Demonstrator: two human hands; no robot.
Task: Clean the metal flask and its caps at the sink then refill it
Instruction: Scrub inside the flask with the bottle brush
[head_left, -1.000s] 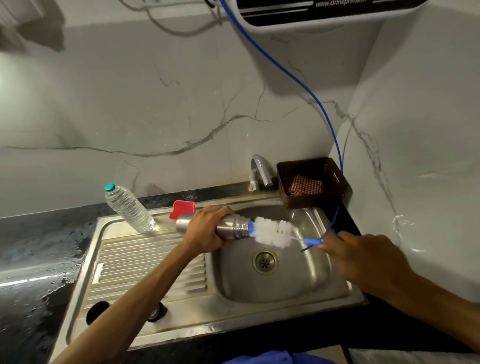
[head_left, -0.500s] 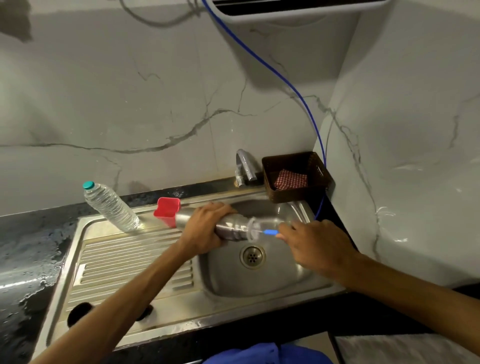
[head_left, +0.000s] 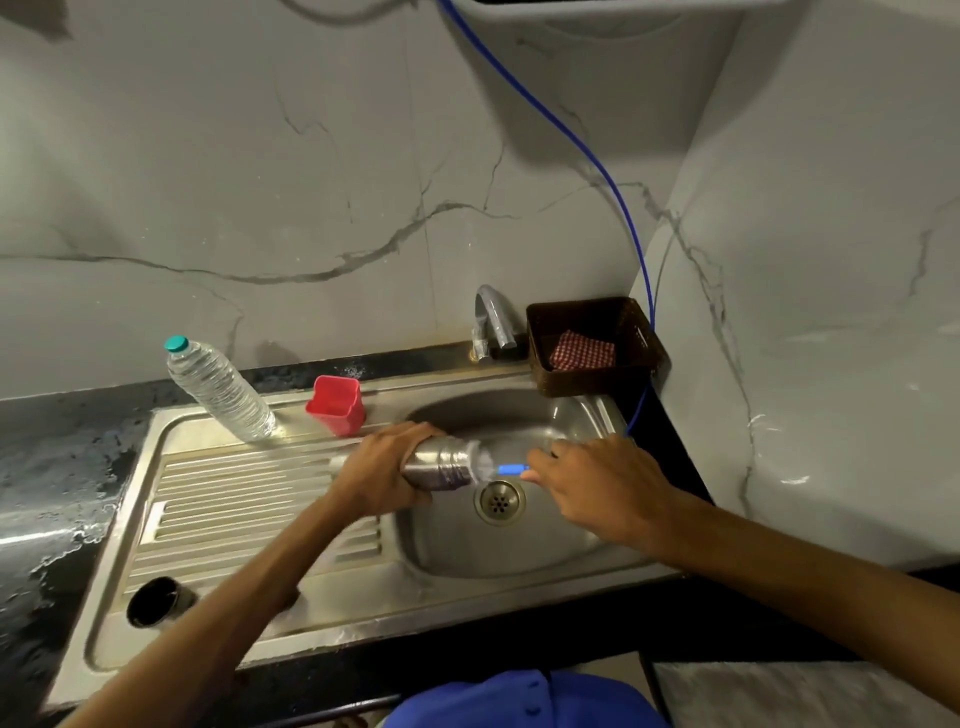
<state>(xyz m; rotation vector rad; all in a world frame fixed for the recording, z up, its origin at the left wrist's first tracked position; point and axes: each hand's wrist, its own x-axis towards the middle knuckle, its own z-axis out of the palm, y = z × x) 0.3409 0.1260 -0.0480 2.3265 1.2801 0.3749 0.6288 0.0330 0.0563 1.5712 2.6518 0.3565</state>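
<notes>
The metal flask (head_left: 441, 464) lies on its side over the sink basin (head_left: 519, 540), mouth pointing right. My left hand (head_left: 379, 470) is wrapped around its body. My right hand (head_left: 597, 488) grips the blue handle of the bottle brush (head_left: 511, 469). The white bristle head is pushed into the flask's mouth and mostly hidden. A black cap (head_left: 158, 601) sits on the draining board at the front left. A second cap lies partly hidden under my left forearm.
A plastic water bottle (head_left: 221, 389) and a red cup (head_left: 336, 404) stand at the back of the draining board. The tap (head_left: 493, 322) rises behind the basin, beside a brown basket (head_left: 592, 345) holding a checked cloth. A blue hose (head_left: 597, 171) runs down the corner wall.
My right hand has moved left and driven the brush from outside the flask into its mouth. The white bristles, fully visible before, are now almost all inside.
</notes>
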